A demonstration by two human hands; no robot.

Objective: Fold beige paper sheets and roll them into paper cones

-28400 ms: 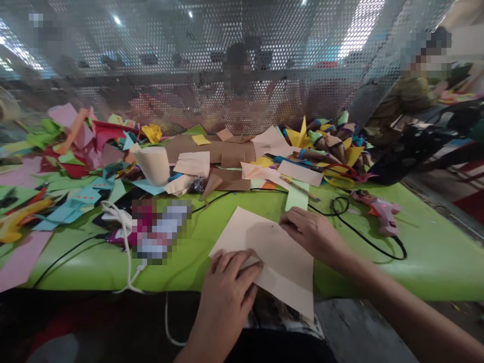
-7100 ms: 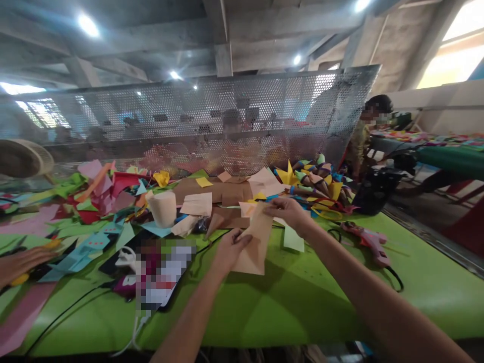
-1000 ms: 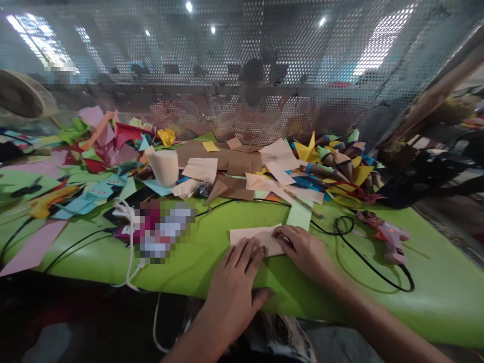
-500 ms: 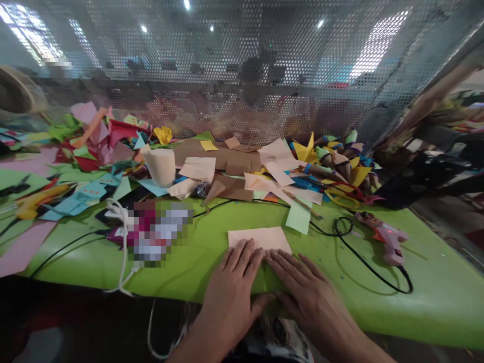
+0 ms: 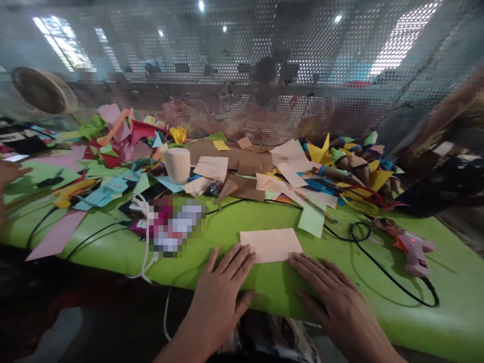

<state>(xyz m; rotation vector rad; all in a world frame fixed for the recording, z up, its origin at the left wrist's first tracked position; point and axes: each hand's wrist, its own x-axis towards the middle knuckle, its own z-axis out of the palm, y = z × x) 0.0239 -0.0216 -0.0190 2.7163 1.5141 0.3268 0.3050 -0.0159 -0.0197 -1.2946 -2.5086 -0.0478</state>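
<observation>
A folded piece of pale pink paper (image 5: pixel 271 245) lies flat on the green table near its front edge. My left hand (image 5: pixel 225 282) rests with its fingertips on the paper's lower left corner, fingers stretched out and thumb apart. At the lower right corner, the fingertips of my right hand (image 5: pixel 333 292) press on the paper, that hand also flat with its fingers extended. Neither hand grips anything. Between the two hands the middle of the paper shows uncovered, with a crease at its left end.
A pink glue gun (image 5: pixel 412 247) with a black cord lies at the right. Left stand a power strip (image 5: pixel 145 227), a cream paper cup shape (image 5: pixel 177 165) and a yellow glue gun (image 5: pixel 71 192). Colored paper scraps (image 5: pixel 212 166) pile along the back. Another person's hand (image 5: pixel 9 174) shows far left.
My hands have slid apart along the paper, from its middle toward its two lower corners, uncovering more of it. The view has turned slightly left, and another person's hand has come into sight.
</observation>
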